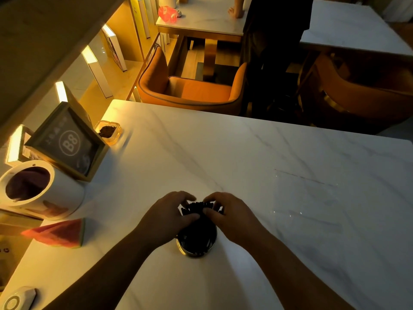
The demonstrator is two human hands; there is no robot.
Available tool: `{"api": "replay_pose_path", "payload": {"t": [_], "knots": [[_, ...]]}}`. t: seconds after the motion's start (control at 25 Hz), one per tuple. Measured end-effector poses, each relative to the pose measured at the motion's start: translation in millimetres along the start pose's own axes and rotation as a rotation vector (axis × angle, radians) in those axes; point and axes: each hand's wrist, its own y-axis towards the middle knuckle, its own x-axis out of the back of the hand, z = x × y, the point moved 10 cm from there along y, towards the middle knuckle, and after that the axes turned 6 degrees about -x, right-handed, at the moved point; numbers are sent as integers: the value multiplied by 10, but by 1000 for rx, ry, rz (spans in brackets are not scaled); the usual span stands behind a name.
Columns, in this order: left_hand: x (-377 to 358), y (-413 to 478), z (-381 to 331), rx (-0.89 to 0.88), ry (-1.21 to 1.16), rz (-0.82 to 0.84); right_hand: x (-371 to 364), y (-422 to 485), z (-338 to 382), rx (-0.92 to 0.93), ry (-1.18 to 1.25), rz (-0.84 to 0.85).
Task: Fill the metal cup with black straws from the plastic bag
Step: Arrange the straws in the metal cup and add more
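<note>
Dim, warm amber light from shelf strips (89, 55) at left, glare on the table (223, 153) edge near them. Far right dark; wide-angle bending at edges, detail soft.

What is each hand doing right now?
Left hand: closed, gripping the straws standing in the cup.
Right hand: closed, gripping the same straws.

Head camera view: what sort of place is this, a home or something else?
Probably a café or bar: marble-topped tables, orange armchairs, a framed table sign reading B8, and a metal cup of black straws.
</note>
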Motion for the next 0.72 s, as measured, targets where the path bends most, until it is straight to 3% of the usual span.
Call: {"api": "replay_pose_path", "payload": {"t": [0.24,0.4,0.56,0.72], "knots": [[61,-326,181,105,-104,65,133,-263,-190,-41,3,-145],[-164,-475,200,77,21,181,-143,-363,-184,-21,-65,3],[-172,-387,224,21,135,30,-202,-300,-139,-7,-130,-39],[-94,-313,217,14,145,-85,-82,-310,-138,-54,-40,-62]]}}
